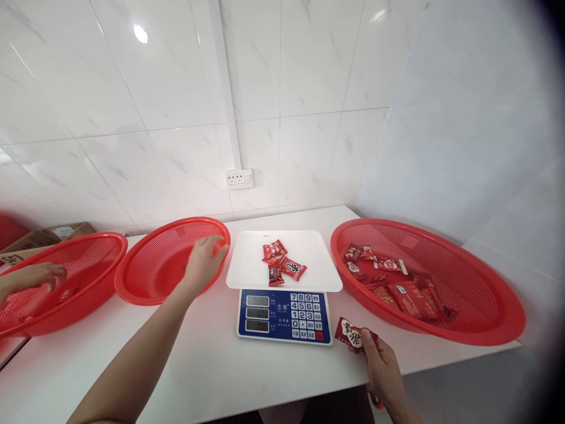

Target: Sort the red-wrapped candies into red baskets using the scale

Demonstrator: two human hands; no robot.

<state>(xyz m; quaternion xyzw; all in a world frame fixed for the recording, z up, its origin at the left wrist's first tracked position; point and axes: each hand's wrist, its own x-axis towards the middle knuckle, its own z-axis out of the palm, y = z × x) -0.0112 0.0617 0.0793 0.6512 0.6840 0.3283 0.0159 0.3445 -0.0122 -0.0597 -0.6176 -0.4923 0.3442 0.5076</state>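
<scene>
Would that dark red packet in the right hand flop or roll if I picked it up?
The dark red packet probably won't flop much: it sticks out straight from the right hand. It looks flat, so it likely won't roll. It's small, so probably light.

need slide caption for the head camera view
Right hand holds a packet near a scale bearing small packets; left hand is at a red basket.

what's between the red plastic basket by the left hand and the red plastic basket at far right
The head view shows a blue-and-white digital scale, its white rectangular tray bearing small red packets, between them.
</scene>
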